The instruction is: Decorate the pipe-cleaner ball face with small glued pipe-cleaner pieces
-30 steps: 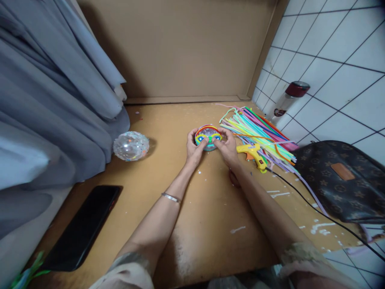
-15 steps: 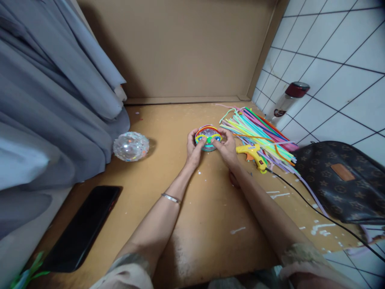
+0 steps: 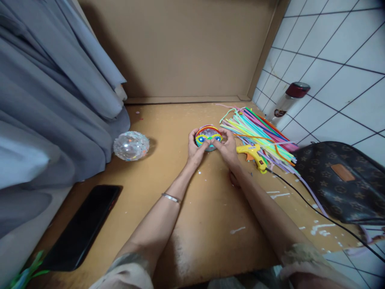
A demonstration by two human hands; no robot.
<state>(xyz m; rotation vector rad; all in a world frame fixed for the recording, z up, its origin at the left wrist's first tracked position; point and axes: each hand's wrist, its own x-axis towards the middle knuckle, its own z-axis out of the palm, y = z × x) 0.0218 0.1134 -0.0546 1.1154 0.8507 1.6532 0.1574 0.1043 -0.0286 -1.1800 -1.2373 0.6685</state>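
Observation:
Between my two hands is a round clear ball [image 3: 208,132] decorated with a red and yellow band, yellow rings and blue eye-like discs. My left hand [image 3: 195,149] grips its left side, with the thumb reaching over the lower front. On the right side my right hand [image 3: 227,147] holds it in the same way. Both thumbs press close together near the green piece at the lower middle, largely covering it. The ball's underside is hidden, so I cannot tell whether it rests on the table [image 3: 168,172].
Colourful pipe cleaners [image 3: 255,132] lie right of my hands, beside a yellow glue gun [image 3: 252,153] with a black cord. Further right are a dark patterned bag [image 3: 345,184] and a bottle [image 3: 285,106]. A second clear ball [image 3: 131,146] and a black phone [image 3: 82,228] lie to the left.
My left thumb has shifted right and inward over the green piece, so more of the left blue eye shows. The thumbs are now closer together. Everything else stays put.

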